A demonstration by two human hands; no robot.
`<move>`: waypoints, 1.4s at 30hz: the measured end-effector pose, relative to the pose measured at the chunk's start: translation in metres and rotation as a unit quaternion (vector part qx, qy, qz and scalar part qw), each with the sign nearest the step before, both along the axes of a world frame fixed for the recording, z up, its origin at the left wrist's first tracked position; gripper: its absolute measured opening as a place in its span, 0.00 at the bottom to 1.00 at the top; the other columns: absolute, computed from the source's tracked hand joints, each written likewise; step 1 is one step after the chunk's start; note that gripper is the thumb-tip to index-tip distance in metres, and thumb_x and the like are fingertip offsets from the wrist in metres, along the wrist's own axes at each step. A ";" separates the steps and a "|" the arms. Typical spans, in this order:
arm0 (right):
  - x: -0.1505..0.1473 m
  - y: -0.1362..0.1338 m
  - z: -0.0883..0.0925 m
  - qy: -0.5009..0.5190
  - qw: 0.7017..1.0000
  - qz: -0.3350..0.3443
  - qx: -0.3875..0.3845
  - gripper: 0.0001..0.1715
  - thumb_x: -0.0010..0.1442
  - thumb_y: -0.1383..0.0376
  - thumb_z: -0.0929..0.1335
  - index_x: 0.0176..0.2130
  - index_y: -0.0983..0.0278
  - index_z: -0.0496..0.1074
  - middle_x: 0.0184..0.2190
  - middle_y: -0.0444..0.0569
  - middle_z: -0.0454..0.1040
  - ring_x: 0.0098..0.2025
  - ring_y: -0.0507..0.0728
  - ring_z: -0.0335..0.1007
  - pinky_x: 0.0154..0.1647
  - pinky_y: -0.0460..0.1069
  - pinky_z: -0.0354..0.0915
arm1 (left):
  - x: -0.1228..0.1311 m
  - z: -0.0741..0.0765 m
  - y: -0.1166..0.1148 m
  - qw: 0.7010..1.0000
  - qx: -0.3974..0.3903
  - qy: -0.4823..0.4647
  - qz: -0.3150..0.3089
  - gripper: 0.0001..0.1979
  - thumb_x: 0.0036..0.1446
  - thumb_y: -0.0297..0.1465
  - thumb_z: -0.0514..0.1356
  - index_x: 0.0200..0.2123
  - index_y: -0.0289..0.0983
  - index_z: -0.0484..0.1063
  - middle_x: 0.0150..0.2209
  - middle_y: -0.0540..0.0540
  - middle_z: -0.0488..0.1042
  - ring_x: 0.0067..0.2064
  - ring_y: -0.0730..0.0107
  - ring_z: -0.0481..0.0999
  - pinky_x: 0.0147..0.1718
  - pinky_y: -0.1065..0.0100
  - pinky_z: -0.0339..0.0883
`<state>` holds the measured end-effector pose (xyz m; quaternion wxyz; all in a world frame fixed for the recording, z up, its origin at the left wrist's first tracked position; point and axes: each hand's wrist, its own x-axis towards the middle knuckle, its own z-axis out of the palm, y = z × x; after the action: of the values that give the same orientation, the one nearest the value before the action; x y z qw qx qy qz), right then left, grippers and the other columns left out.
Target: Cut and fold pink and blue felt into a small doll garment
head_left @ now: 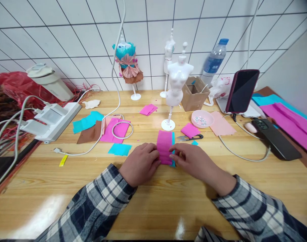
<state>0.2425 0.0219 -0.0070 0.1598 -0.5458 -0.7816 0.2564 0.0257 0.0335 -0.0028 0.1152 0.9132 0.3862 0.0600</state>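
Pink paper piece (164,145): lies flat near the middle of the worktop (153,208). A teal strip (173,144) shows under its right side.
Left hand (140,164): fingers curled, thumb and fingertips pinching the piece's left edge, seemingly to stop the layers slipping.
Right hand (193,161): mostly closed, fingertips nipping the right edge where pink meets teal. A hold from both sides likely keeps it flat.
Snips (190,137): just beyond the right hand, within easy reach.
White mannequin (177,84): upright on its base, directly behind the piece.
Bead dish (202,118): right of the mannequin's base, apart from both hands.
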 end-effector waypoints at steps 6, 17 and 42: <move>0.010 -0.004 0.009 -0.009 0.997 0.057 -0.042 0.09 0.56 0.57 0.71 0.37 0.58 0.74 0.30 0.42 0.73 0.30 0.52 0.66 0.29 0.47 0.55 | -0.001 0.000 0.001 1.000 0.001 0.001 0.000 0.08 0.63 0.32 0.54 0.36 0.36 0.72 0.41 0.42 0.71 0.43 0.61 0.70 0.42 0.59 0.65; 0.005 -0.009 0.007 -0.059 0.992 0.110 -0.002 0.13 0.56 0.60 0.72 0.40 0.59 0.68 0.33 0.43 0.73 0.33 0.54 0.68 0.30 0.47 0.54 | -0.001 0.000 0.000 1.000 0.005 -0.012 -0.005 0.07 0.62 0.32 0.55 0.35 0.36 0.71 0.40 0.43 0.72 0.43 0.61 0.70 0.42 0.60 0.65; 0.003 -0.005 -0.002 -0.075 0.988 0.134 0.029 0.04 0.59 0.64 0.69 0.36 0.61 0.74 0.33 0.44 0.77 0.36 0.55 0.70 0.32 0.48 0.55 | 0.002 0.004 -0.010 0.994 -0.002 -0.022 -0.111 0.13 0.64 0.29 0.51 0.49 0.39 0.70 0.44 0.45 0.75 0.45 0.62 0.72 0.46 0.59 0.67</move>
<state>0.2453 0.0171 -0.0089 0.0810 -0.4491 -0.8645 0.2109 0.0275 0.0236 0.0013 0.1314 0.9486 0.2802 0.0663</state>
